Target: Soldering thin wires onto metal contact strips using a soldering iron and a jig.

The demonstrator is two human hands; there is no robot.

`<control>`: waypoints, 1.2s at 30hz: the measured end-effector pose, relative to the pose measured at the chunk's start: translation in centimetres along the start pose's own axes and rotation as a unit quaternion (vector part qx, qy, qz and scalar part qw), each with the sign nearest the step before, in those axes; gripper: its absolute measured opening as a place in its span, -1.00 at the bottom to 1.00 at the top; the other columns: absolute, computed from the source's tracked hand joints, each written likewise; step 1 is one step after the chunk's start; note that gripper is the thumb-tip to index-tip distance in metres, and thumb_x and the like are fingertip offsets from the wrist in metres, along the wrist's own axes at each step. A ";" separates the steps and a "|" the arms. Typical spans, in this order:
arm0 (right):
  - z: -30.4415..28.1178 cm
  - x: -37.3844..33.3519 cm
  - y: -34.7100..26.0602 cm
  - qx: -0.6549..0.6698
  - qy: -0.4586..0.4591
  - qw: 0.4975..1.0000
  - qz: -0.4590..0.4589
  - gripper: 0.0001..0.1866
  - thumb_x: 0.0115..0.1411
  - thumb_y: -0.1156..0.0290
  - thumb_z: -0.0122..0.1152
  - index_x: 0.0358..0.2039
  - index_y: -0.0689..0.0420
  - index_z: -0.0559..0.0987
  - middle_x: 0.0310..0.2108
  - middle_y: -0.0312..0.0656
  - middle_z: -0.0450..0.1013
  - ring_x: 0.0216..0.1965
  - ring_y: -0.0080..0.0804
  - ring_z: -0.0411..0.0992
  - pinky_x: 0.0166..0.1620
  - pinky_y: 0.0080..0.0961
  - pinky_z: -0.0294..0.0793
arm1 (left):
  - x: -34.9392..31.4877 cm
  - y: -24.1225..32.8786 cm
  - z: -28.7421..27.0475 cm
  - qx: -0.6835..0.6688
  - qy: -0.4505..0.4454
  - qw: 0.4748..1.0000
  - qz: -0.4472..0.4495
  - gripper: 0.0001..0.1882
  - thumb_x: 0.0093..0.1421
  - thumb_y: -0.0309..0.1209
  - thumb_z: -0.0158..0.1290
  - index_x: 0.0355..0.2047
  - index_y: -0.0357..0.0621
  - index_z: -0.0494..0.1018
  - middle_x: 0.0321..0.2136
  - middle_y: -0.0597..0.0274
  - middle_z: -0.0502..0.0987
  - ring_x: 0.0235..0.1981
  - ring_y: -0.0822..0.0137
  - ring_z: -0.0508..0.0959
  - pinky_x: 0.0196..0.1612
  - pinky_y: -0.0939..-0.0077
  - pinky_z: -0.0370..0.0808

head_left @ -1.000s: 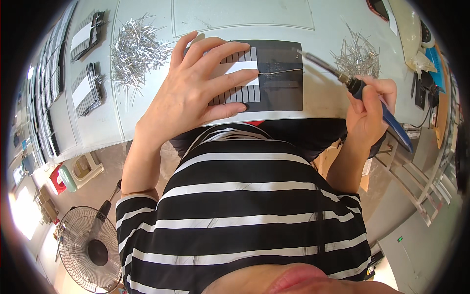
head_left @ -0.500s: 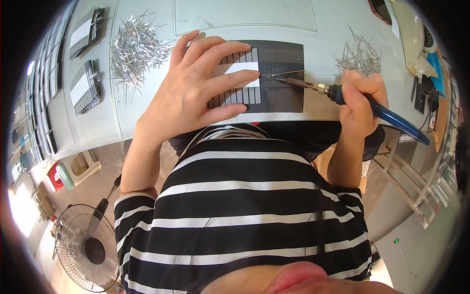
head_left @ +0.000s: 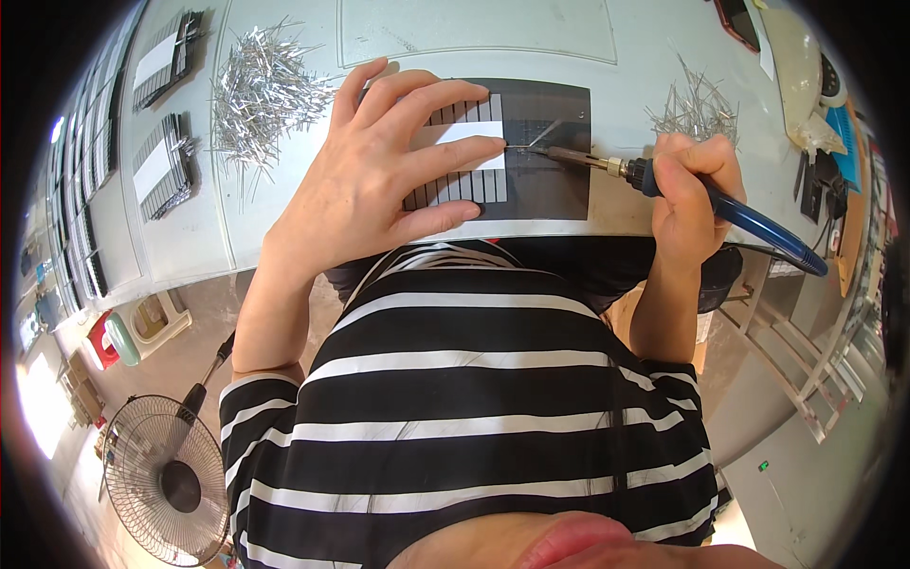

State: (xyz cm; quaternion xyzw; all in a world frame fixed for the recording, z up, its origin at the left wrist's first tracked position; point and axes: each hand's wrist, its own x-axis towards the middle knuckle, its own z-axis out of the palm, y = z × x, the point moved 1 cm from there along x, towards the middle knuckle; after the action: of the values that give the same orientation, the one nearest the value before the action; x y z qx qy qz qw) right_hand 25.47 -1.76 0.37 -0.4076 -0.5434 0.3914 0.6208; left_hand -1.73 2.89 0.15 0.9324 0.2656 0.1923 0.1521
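My left hand (head_left: 379, 161) lies spread over a grey segmented panel (head_left: 490, 188) with a white band across its middle. A fingertip rests at the band's right end, where a thin silvery strip (head_left: 544, 133) comes out and bends upward. The panel lies on a dark flat plate (head_left: 564, 194). My right hand (head_left: 692, 190) is wrapped round a soldering iron (head_left: 770, 226) with a blue handle. Its brown tip touches or hovers just over the plate beside the strip; I cannot tell which. Most of the panel's left part is hidden under my left hand.
Loose silvery strips lie in a large heap (head_left: 270, 95) at left and a smaller heap (head_left: 697, 106) at right. Two stacks of banded panels (head_left: 163, 169) stand at far left, near rows of dark panels (head_left: 81, 190). A fan (head_left: 169, 479) stands on the floor at left.
The thin strip lay nearly straight to the right; now its free end points up and right. The soldering iron and my right hand have shifted slightly left. My left hand stays put.
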 end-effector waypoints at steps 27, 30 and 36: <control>2.2 1.6 0.4 -0.294 -0.123 0.918 -0.234 -0.63 -0.03 0.58 0.50 -0.20 0.05 0.60 -0.51 -0.19 0.50 -0.52 -0.26 0.43 -0.43 -0.49 0.38 | 0.5 1.9 0.1 0.022 0.060 0.998 -0.008 -0.70 0.08 -0.35 0.27 -0.14 0.05 0.64 0.02 0.29 0.55 0.06 0.13 0.45 0.27 -0.01 0.19; 2.5 2.5 1.7 -0.372 -0.185 0.876 -0.247 -0.63 0.04 0.44 0.45 -0.14 -0.01 0.53 -0.41 -0.23 0.47 -0.30 -0.19 0.42 -0.22 -0.29 0.34 | 0.8 1.8 0.5 0.025 0.071 0.997 -0.006 -0.72 0.08 -0.38 0.26 -0.15 0.05 0.64 0.00 0.31 0.55 0.04 0.15 0.47 0.26 0.00 0.20; 3.0 2.1 2.0 -0.428 -0.179 0.852 -0.243 -0.62 0.06 0.42 0.40 -0.09 -0.05 0.51 -0.38 -0.28 0.46 -0.23 -0.21 0.40 -0.16 -0.27 0.26 | 0.7 1.6 1.2 0.024 0.073 0.997 -0.002 -0.71 0.07 -0.39 0.27 -0.15 0.07 0.63 -0.02 0.35 0.56 0.01 0.17 0.48 0.27 0.00 0.22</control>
State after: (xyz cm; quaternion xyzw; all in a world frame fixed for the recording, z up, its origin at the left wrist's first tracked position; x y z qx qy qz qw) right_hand 22.64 1.16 -0.47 -0.4110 -0.8403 0.0235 0.3527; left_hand 0.05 1.82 -0.05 0.9188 0.2820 0.2534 0.1101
